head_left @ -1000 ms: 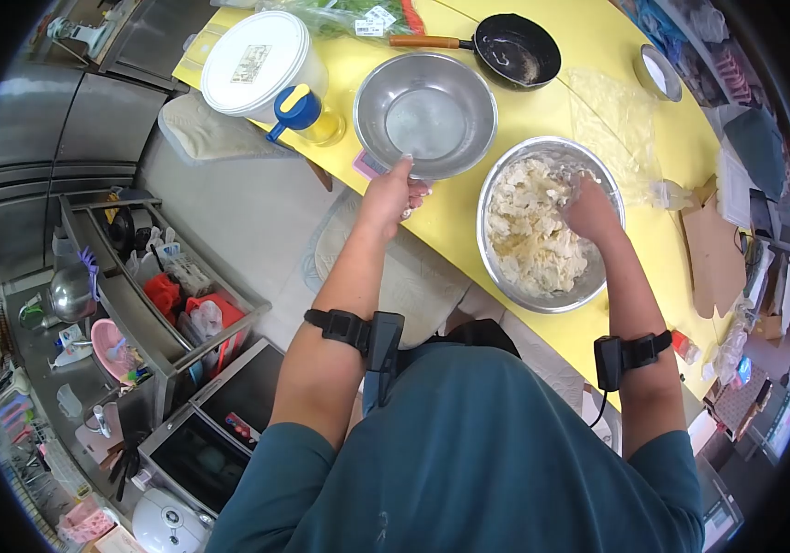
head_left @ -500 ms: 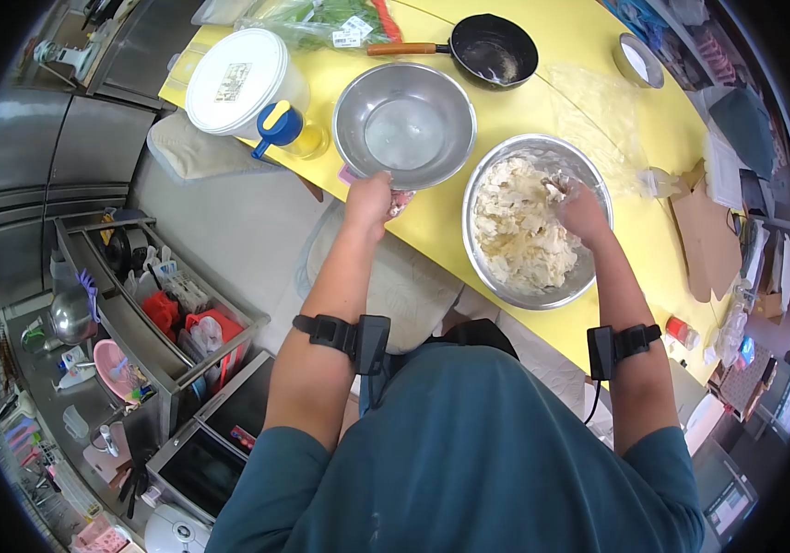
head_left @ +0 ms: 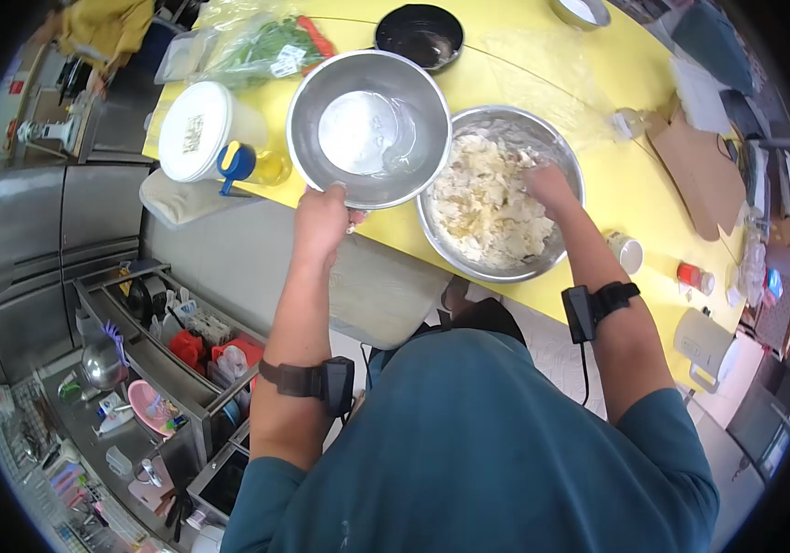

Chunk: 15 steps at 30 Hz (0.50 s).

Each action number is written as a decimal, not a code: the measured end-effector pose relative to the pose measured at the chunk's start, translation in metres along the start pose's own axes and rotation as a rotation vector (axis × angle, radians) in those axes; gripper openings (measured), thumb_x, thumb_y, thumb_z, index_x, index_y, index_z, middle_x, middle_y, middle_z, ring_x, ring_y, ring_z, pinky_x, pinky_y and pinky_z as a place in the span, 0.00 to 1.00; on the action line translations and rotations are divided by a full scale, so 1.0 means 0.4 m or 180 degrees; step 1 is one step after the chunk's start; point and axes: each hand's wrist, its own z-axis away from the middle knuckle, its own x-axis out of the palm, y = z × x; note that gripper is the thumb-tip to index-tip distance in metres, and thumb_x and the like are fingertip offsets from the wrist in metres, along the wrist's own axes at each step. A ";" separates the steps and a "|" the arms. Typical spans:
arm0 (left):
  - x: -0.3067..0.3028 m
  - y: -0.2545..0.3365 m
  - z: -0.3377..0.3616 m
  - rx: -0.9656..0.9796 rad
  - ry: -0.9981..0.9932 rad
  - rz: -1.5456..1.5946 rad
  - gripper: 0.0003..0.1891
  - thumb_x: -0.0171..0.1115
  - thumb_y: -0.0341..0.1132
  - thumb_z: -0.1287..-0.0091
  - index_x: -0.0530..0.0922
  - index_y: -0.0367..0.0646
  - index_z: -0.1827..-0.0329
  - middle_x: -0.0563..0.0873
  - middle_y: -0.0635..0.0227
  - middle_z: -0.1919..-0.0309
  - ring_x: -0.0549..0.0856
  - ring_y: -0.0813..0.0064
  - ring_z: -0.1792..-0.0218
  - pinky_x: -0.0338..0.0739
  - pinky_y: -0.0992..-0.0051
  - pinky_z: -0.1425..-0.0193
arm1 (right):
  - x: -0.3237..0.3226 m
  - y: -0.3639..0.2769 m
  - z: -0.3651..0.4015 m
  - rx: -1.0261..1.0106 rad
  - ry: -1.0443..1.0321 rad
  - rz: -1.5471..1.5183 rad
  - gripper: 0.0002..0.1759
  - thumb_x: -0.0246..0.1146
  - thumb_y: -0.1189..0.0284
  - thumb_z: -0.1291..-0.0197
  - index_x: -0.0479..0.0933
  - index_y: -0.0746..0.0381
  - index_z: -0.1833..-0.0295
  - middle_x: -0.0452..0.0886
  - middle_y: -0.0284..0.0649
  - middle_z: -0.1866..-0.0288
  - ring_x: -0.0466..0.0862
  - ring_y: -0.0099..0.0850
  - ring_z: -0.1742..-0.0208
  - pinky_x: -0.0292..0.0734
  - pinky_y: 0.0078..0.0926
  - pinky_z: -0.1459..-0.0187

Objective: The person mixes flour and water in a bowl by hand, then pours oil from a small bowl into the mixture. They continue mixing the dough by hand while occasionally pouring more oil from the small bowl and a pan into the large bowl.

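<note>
My left hand (head_left: 323, 226) grips the near rim of a steel bowl (head_left: 307, 152), its fingers partly hidden under the bowl. A little clear liquid (head_left: 393, 146) lies in it, lying more to the right side. The bowl is raised, and its right edge overlaps the rim of a second, larger-looking steel bowl (head_left: 572, 157). That second bowl stands on the table and holds pale, lumpy, shaggy dough (head_left: 492, 207). My right hand (head_left: 550, 191) reaches into the dough at its right side. Its fingertips are hidden there, so their closure does not show.
On the yellow table (head_left: 524, 83) stand a white lidded tub (head_left: 194, 134), a blue-capped oil bottle (head_left: 271, 168), bagged greens (head_left: 271, 55), a black pan (head_left: 420, 35) and a jar (head_left: 625, 251). Behind, a person in a yellow top (head_left: 105, 32) is partly visible. An open drawer (head_left: 197, 341) juts out at left.
The left bowl has risen and moved toward the dough bowl, its liquid shifting rightward. My right hand has sunk deeper into the dough. The whole view has shifted, and a person appears at upper left.
</note>
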 end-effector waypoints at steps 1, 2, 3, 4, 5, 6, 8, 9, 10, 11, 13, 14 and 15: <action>0.011 0.007 0.011 0.0090 0.0012 -0.0083 0.16 0.49 0.33 0.26 0.75 0.27 0.45 0.88 0.56 0.67 0.84 0.74 0.74 0.76 0.71 0.68 | -0.005 0.002 0.015 0.0074 0.0007 0.0146 0.21 0.57 0.74 0.41 0.80 0.66 0.42 0.85 0.54 0.55 0.85 0.40 0.57 0.81 0.39 0.57; 0.024 0.011 0.019 0.0181 0.0022 -0.0161 0.16 0.49 0.34 0.26 0.79 0.26 0.51 0.88 0.56 0.68 0.84 0.75 0.74 0.76 0.72 0.68 | -0.009 -0.046 0.054 0.0150 0.0013 0.0295 0.21 0.58 0.74 0.41 0.79 0.65 0.42 0.85 0.55 0.54 0.85 0.41 0.55 0.81 0.40 0.55; 0.038 0.016 0.026 0.0275 0.0032 -0.0235 0.18 0.50 0.35 0.25 0.82 0.25 0.58 0.88 0.56 0.70 0.83 0.75 0.74 0.75 0.73 0.68 | -0.007 -0.073 0.080 0.0225 0.0017 0.0446 0.21 0.59 0.74 0.41 0.79 0.65 0.41 0.85 0.55 0.54 0.86 0.43 0.54 0.81 0.40 0.54; 0.051 0.019 0.033 0.0316 0.0052 -0.0328 0.18 0.50 0.35 0.26 0.82 0.25 0.58 0.89 0.56 0.70 0.84 0.74 0.74 0.76 0.72 0.67 | 0.004 -0.062 0.088 0.0012 0.0157 0.0474 0.22 0.59 0.73 0.41 0.79 0.65 0.40 0.85 0.56 0.52 0.86 0.45 0.52 0.81 0.40 0.51; 0.063 0.022 0.040 0.0361 0.0080 -0.0418 0.18 0.50 0.35 0.26 0.82 0.25 0.58 0.89 0.56 0.70 0.85 0.73 0.73 0.77 0.72 0.67 | 0.016 -0.051 0.094 -0.0206 0.0293 0.0506 0.23 0.60 0.73 0.41 0.79 0.64 0.39 0.85 0.57 0.50 0.86 0.46 0.49 0.80 0.40 0.49; 0.073 0.026 0.045 0.0409 0.0113 -0.0505 0.18 0.50 0.34 0.26 0.82 0.24 0.58 0.89 0.55 0.70 0.85 0.73 0.73 0.78 0.71 0.66 | 0.024 -0.044 0.099 -0.0430 0.0426 0.0541 0.24 0.61 0.73 0.41 0.78 0.64 0.38 0.85 0.57 0.48 0.86 0.48 0.47 0.80 0.40 0.47; 0.092 0.033 0.055 0.0580 0.0064 -0.0778 0.19 0.49 0.36 0.26 0.80 0.24 0.57 0.88 0.52 0.72 0.88 0.67 0.73 0.80 0.66 0.64 | 0.019 -0.034 0.103 -0.0496 0.0291 0.0612 0.27 0.62 0.73 0.41 0.76 0.63 0.34 0.83 0.58 0.42 0.83 0.51 0.40 0.77 0.39 0.39; 0.100 0.035 0.061 0.0664 0.0047 -0.0911 0.19 0.48 0.36 0.27 0.79 0.24 0.57 0.88 0.50 0.73 0.89 0.64 0.73 0.81 0.64 0.62 | 0.019 -0.025 0.103 -0.0559 0.0283 0.0645 0.28 0.62 0.73 0.41 0.76 0.63 0.33 0.83 0.58 0.42 0.83 0.51 0.40 0.77 0.40 0.39; 0.110 0.036 0.065 0.0707 0.0104 -0.1048 0.19 0.48 0.37 0.26 0.79 0.24 0.57 0.87 0.50 0.74 0.89 0.62 0.73 0.81 0.63 0.61 | 0.017 -0.015 0.100 -0.0623 0.0272 0.0680 0.28 0.62 0.73 0.41 0.75 0.63 0.33 0.83 0.58 0.42 0.82 0.52 0.39 0.77 0.40 0.38; 0.120 0.038 0.069 0.0751 0.0164 -0.1185 0.19 0.48 0.37 0.26 0.79 0.24 0.57 0.87 0.50 0.76 0.90 0.60 0.73 0.81 0.62 0.60 | 0.022 0.010 0.088 -0.0708 0.0373 0.0691 0.28 0.61 0.74 0.42 0.75 0.64 0.33 0.83 0.58 0.42 0.82 0.52 0.39 0.77 0.40 0.38; 0.141 0.048 0.081 0.0869 0.0262 -0.1361 0.19 0.48 0.38 0.26 0.79 0.25 0.58 0.86 0.49 0.78 0.90 0.57 0.72 0.81 0.61 0.59 | 0.040 0.063 0.056 -0.0882 0.0575 0.0712 0.27 0.61 0.74 0.42 0.76 0.65 0.34 0.83 0.58 0.42 0.82 0.54 0.40 0.77 0.41 0.38; 0.154 0.055 0.092 0.0938 0.0298 -0.1401 0.19 0.48 0.38 0.26 0.78 0.25 0.59 0.86 0.49 0.78 0.89 0.56 0.72 0.81 0.60 0.58 | 0.038 0.063 0.057 -0.0836 0.0528 0.0605 0.27 0.61 0.74 0.42 0.76 0.66 0.35 0.82 0.59 0.42 0.82 0.54 0.40 0.77 0.41 0.38; 0.164 0.058 0.099 0.1005 0.0332 -0.1440 0.19 0.48 0.38 0.25 0.78 0.26 0.59 0.86 0.49 0.78 0.89 0.55 0.72 0.81 0.60 0.58 | 0.038 0.063 0.059 -0.0788 0.0480 0.0501 0.27 0.61 0.74 0.42 0.76 0.66 0.35 0.82 0.59 0.42 0.82 0.54 0.40 0.77 0.41 0.38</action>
